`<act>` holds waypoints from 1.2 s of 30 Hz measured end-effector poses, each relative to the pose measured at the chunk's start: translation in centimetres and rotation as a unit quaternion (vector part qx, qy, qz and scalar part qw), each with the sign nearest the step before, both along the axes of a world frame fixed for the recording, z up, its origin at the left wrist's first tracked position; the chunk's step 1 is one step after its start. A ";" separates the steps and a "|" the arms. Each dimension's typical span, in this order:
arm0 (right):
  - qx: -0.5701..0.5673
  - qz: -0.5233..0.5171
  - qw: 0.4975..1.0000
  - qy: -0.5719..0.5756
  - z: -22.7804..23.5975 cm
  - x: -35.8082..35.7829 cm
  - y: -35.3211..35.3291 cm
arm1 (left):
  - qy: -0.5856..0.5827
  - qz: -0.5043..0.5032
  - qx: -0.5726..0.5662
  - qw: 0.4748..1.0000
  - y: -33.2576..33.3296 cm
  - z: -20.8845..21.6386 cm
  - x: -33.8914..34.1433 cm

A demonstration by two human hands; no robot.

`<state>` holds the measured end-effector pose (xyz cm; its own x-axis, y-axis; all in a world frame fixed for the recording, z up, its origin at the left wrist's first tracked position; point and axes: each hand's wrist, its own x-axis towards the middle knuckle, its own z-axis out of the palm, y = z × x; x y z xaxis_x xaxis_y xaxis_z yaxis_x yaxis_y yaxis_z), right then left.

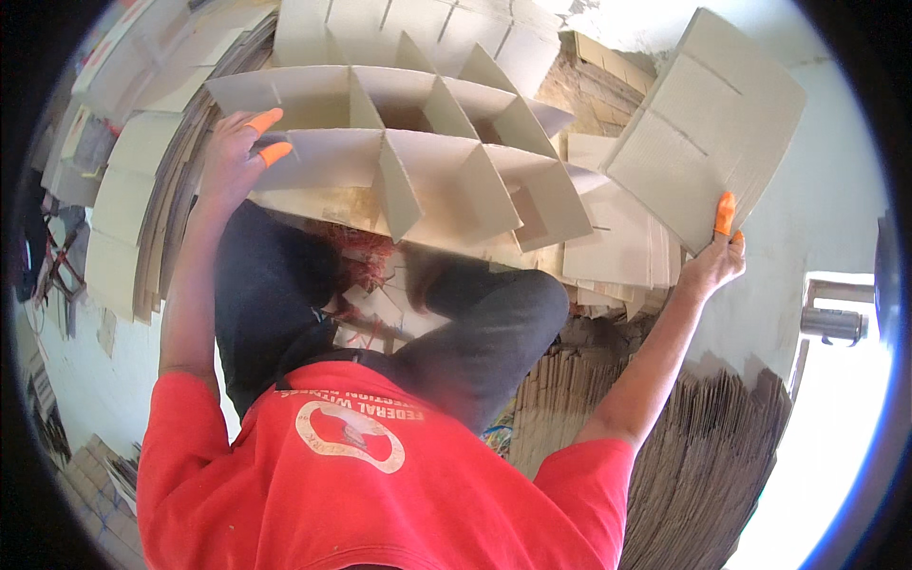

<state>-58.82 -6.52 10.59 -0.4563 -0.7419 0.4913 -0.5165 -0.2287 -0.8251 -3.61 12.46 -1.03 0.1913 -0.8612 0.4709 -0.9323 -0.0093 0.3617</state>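
Observation:
A cardboard divider grid made of interlocked slotted strips stands in front of me, above my crossed legs. My left hand is at the grid's left end. Its orange-capped thumb and finger are apart, resting near two of the long strips, and the other fingers are partly hidden. Out to the right, my right hand is closed on the lower corner of a slotted cardboard sheet, held up and tilted. One orange cap shows on that hand too. Whether it is a single sheet or several together, I cannot tell.
Stacked cardboard pieces rise on the left. More slotted sheets lie right of the grid, and others behind it. A large stack of cardboard fills the lower right, beside a wall. Scraps lie between my legs.

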 end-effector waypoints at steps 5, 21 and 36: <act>0.063 0.177 0.978 -0.090 1.1 8.4 3.0 | 0.002 -0.008 -0.007 1.000 1.1 0.5 0.1; 0.018 0.272 0.949 -0.160 3.7 11.2 4.2 | 0.004 0.027 -0.060 0.998 2.4 -1.3 3.6; 0.063 0.446 0.874 0.180 3.2 32.3 11.8 | 0.195 -0.038 -0.048 0.979 2.1 -3.3 4.6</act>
<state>-26.54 5.29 13.81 0.4995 -0.7824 0.3720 -0.4102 -0.5917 -0.6940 1.01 14.53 -4.34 0.3095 -0.8351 0.4547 -0.7198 0.1068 0.6859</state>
